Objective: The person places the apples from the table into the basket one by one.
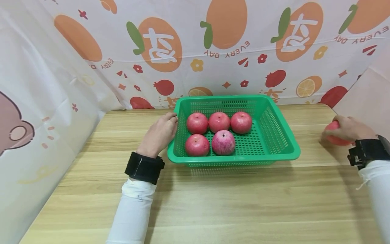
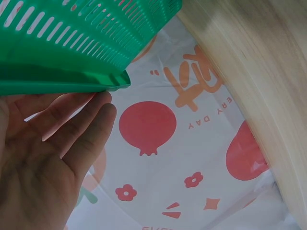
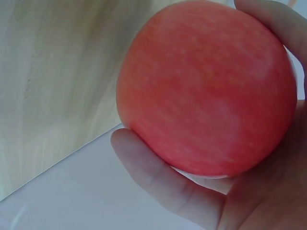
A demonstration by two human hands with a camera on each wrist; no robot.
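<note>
My right hand (image 1: pixel 350 129) grips a red apple (image 3: pixel 206 91) at the table's right side, with thumb and fingers around it in the right wrist view. Beside the left wall of a green plastic basket (image 1: pixel 234 158) is my left hand (image 1: pixel 159 134). Seen in the left wrist view, its fingers (image 2: pixel 91 134) are extended, fingertips right at the basket's rim. Several apples lie inside the basket: three in a back row, including a red apple (image 1: pixel 241 122) at its right end, and a red apple (image 1: pixel 197 145) and a streaked purplish-pink apple (image 1: pixel 223 143) in front.
The basket stands on a wooden table (image 1: pixel 231 203), toward its back edge. A fruit-printed cloth (image 1: pixel 189 44) hangs behind the table and along its left side. At the right, a pale cloth (image 1: pixel 379 88) borders the table near my right hand.
</note>
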